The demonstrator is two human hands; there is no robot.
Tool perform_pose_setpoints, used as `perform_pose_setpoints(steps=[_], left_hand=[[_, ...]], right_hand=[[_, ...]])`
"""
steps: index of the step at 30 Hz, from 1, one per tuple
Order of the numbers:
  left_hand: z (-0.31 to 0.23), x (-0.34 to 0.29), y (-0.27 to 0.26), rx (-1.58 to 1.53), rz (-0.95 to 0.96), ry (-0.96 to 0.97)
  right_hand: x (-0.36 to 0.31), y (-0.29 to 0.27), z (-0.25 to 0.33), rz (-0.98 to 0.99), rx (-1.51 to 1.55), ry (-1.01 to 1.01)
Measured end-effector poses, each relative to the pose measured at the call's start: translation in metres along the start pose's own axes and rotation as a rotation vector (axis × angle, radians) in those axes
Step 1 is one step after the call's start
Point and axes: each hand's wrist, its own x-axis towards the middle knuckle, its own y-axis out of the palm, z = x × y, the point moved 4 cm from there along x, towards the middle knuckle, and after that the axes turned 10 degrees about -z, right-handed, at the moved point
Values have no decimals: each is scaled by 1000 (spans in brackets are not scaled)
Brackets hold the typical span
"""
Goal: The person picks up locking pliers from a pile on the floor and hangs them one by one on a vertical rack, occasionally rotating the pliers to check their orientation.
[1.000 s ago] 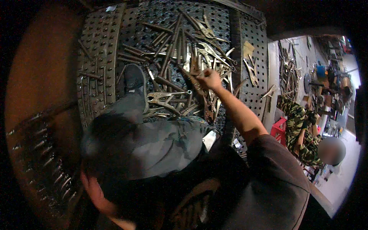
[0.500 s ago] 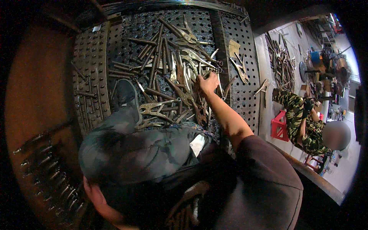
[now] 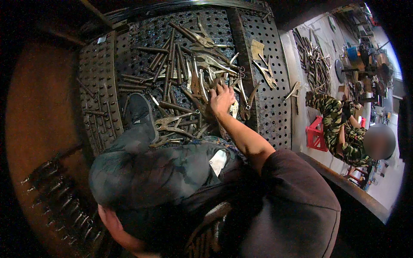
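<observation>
My right hand (image 3: 222, 99) reaches over a pile of locking pliers (image 3: 206, 41) and dark metal rods. Its fingers are stretched out and slightly apart, touching or just above the pliers; I see nothing held in them. Beneath the palm the metal is hidden. Beside the wrist, toward my shoe, lies another pair of locking pliers (image 3: 174, 123) with spread handles. At the lower left, my left hand (image 3: 109, 219) is by my bent leg, its fingers out of sight behind the leg.
The pile lies on a perforated metal plate (image 3: 275, 116). Dark rods (image 3: 171, 58) crowd its left part. Single pliers (image 3: 266, 75) lie to the right near a tan scrap (image 3: 257, 48). A seated person in camouflage (image 3: 333, 124) works at the far right beside a red crate (image 3: 316, 134).
My right hand has drawn slightly left and nearer, and its bunched fingers have spread out over the pliers. The whole view has shifted a little. My left hand stays by the leg.
</observation>
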Motion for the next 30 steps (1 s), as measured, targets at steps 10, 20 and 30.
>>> perform_pose_setpoints(steps=[10,20,30], left_hand=[[-41,-10,48,144,-28,-141],[-39,-10,44,101,15,-99],[-35,-5,24,54,-92,-148]], right_hand=[[-16,-26,25,206,336,193],[-36,-48,36,181,475,-4],[-25,-36,-16,511,464,-45]])
